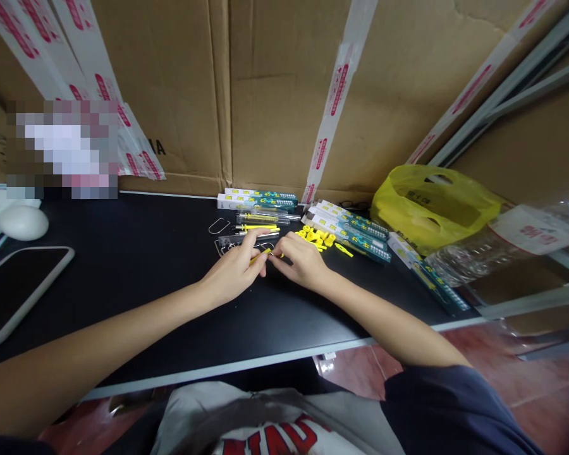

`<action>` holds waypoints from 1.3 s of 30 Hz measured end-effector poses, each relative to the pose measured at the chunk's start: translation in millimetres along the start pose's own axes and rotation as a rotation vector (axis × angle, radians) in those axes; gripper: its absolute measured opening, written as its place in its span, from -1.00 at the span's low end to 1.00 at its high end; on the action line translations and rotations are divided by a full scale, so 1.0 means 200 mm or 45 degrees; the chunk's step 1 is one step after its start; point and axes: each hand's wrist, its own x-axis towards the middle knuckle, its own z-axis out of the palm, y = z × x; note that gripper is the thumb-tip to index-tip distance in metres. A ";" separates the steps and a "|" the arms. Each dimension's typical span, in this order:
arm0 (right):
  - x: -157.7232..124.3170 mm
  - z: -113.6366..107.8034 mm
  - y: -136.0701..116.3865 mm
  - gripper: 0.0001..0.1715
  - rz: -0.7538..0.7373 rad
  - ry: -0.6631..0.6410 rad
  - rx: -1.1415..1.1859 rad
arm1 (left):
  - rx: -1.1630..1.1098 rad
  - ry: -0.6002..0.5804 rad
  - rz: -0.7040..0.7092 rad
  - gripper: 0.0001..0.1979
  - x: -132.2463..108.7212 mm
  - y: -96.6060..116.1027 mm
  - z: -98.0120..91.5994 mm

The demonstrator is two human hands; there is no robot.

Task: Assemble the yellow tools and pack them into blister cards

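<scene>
Above the black tabletop, my left hand [237,264] is closed round a narrow yellow plastic strip [260,256]. My right hand [299,260] pinches a thin, shiny metal piece [272,254] at the strip's end; its exact kind is too small to make out. The fingertips of both hands nearly meet. Just beyond my right hand lies a heap of small yellow plastic parts [315,237]. Behind my left hand are clear plastic tubes [265,217], a yellow rod [256,227] and bent wire hooks [219,225].
Printed slim boxes [258,199] lie at the back, with more boxes [346,227] to the right. A yellow plastic bag [431,208] and a clear bottle [464,259] stand at the right. A phone [23,291] lies left. Cardboard [275,95] walls the back.
</scene>
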 end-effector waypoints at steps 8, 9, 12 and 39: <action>0.03 -0.05 0.07 -0.79 -0.171 -0.131 0.191 | 0.000 -0.063 0.040 -0.46 0.00 -0.01 -0.01; 0.03 -0.05 0.07 -0.77 -0.163 -0.134 0.223 | 0.000 -0.081 0.051 -0.45 0.00 0.00 -0.01; 0.03 -0.05 0.07 -0.73 -0.120 -0.144 0.351 | 0.000 -0.148 0.079 -0.40 -0.01 0.01 -0.01; 0.02 -0.05 0.12 -0.70 0.589 -0.280 0.690 | -1.519 0.316 -0.410 -0.75 0.15 -0.07 -0.19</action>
